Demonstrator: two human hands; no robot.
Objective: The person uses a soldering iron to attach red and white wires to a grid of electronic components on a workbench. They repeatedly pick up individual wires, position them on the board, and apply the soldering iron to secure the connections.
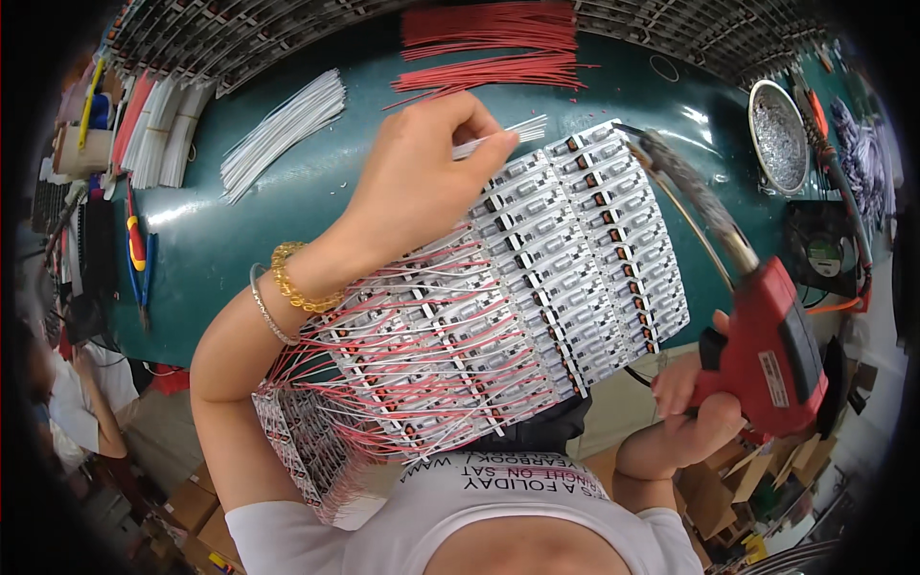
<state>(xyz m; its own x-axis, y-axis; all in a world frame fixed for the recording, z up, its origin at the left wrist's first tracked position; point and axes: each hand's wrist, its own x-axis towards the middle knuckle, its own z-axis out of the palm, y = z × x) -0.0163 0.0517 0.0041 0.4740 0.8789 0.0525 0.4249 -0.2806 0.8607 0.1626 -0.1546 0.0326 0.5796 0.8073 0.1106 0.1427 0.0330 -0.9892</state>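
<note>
Head view looks down on a panel of small circuit boards (pixel 537 287) propped against the person's lap over a green table (pixel 316 192). Left hand (pixel 431 172) pinches a few white wires (pixel 498 139) at the panel's upper edge. Right hand (pixel 695 407) is wrapped around a red soldering gun (pixel 757 331), its tip near the top right corner. The lower left rows already carry red and white wires; the upper right rows look bare, so roughly half seems left.
</note>
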